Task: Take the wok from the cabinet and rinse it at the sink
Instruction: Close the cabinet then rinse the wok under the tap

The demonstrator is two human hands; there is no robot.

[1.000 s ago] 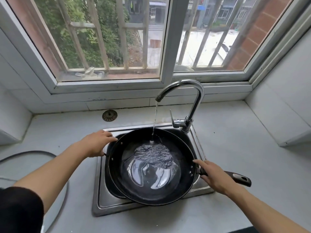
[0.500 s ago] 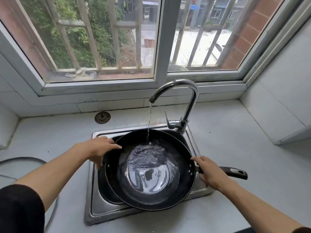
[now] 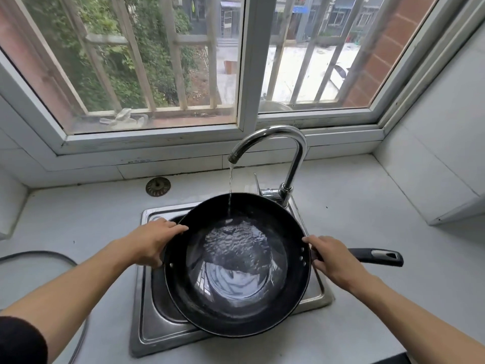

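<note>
Black round metal wok sits over the stainless steel sink, covering most of the basin, its near rim hanging past the sink's front edge. Long black handle with a grey end insert sticks out to the right over the pale grey tabletop. Left hand grips the wok's left rim: fingers curled over the edge, thumb along the top near the far side. Right hand is closed around the handle base right where it joins the wok wall, fingers wrapped over it. Curved chrome gooseneck faucet stands at the sink's far right corner, spout arcing left; thin stream of water falls from it into the far part of the wok. Shallow pool of rippled water covers the wok bottom, reflecting the window. Round dark metal drain strainer lies on the tabletop left of the faucet, near the back wall, well apart from the sink. Dark hose curves over the tabletop at far left. White-framed barred window behind the sink. Dark sleeve visible on the left upper arm.
</note>
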